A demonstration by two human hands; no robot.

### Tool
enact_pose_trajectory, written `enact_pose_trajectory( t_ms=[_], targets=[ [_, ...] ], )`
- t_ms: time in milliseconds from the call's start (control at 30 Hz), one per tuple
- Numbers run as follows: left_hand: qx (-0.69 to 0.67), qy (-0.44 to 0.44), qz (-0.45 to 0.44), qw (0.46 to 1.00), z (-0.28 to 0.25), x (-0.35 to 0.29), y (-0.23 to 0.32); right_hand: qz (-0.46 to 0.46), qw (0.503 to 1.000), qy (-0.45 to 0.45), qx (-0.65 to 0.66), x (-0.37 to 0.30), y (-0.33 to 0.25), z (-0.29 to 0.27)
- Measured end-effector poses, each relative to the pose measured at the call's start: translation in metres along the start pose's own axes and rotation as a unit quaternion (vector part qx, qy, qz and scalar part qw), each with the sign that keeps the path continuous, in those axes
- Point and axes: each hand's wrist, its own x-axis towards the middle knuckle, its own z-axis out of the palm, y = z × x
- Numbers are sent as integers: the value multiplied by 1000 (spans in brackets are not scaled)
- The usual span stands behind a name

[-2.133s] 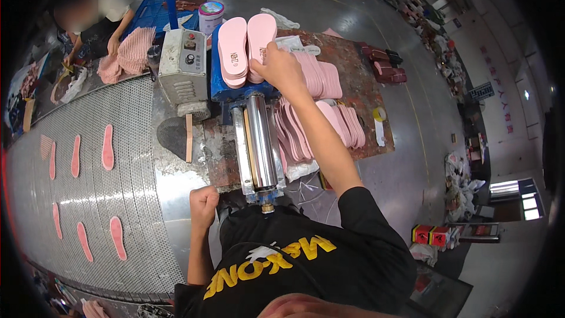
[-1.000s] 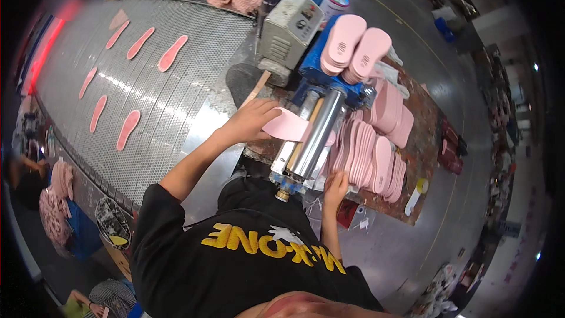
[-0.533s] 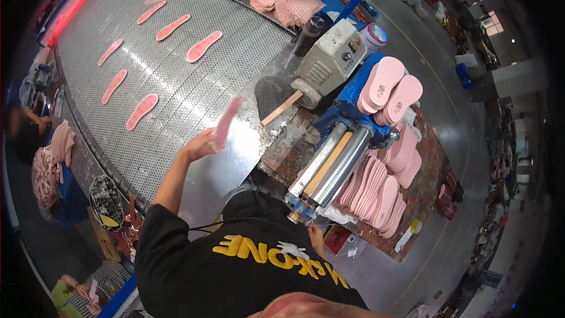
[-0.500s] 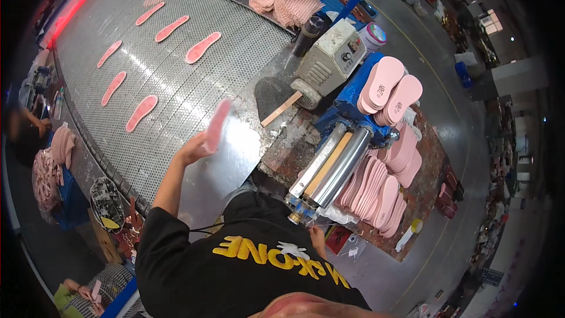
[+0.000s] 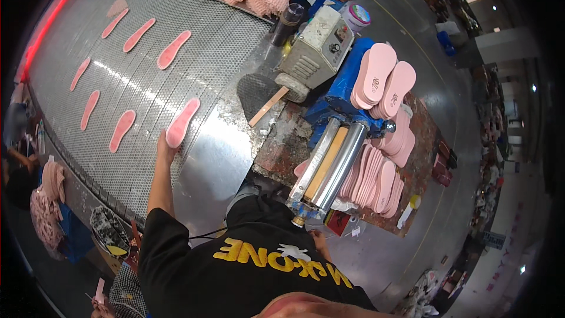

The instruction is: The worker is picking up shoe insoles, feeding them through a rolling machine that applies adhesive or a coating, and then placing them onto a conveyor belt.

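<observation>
The wide mesh belt [image 5: 118,70] is seen carrying 8 pink insoles, 1 more than half a second ago. The newest insole [image 5: 182,122], which was then held raised above the belt, has been laid flat at the belt's near right edge. The left hand [image 5: 165,144] is rested at its near end, fingers closed lightly on that tip. The right hand [image 5: 321,241] is kept low by the roller machine [image 5: 326,165]; its fingers cannot be made out.
</observation>
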Motion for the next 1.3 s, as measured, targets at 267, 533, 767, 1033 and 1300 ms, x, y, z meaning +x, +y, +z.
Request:
enact_pose_trajectory(
  t_ms=[267,533,767,1033,1300],
  targets=[
    [-23,-88,18,996,154,70,16,-50,997,58,4,-38,10,36],
    [373,2,232,898,107,129,-22,-156,935,281,-153,-47,-52,7],
    [311,-99,131,936,146,-46,-86,-268,838,471,-55,-48,-213,-110],
    [257,-135,106,951,212,-182,-116,-193,781,532,-265,22,-192,-195],
    [261,-194,112,939,257,-239,-111,-294,788,522,-140,37,-161,-208]
  ],
)
